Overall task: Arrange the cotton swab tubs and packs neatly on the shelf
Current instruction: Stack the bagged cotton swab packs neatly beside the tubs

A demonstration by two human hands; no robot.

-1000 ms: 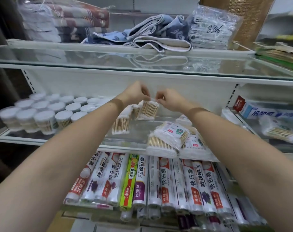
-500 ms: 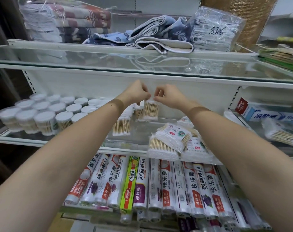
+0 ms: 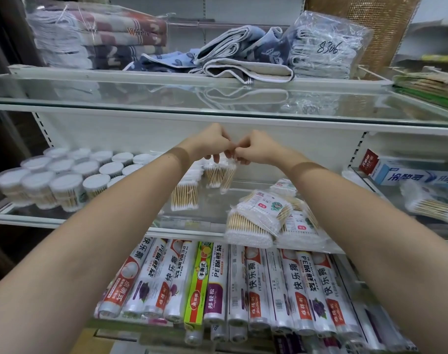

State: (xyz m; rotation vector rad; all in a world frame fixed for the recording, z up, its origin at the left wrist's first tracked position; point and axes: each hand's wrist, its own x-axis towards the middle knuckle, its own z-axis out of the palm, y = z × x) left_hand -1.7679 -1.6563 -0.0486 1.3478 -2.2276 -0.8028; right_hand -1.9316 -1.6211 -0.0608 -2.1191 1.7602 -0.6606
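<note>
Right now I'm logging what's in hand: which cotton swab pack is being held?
The small pack hanging at the back, pinched at its top by the left hand and right hand. The other packs lie loose on the glass shelf.

Glass shelf [image 3: 64, 221] with swab tubs [image 3: 67, 191], packs [image 3: 253, 226]

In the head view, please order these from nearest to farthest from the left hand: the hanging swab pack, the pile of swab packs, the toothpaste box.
From the left hand:
1. Hanging swab pack, just below it, pinched at the top by both hands.
2. Pile of swab packs, lower right, on the shelf's front edge.
3. Toothpaste box, far right, on the neighbouring shelf.
</note>
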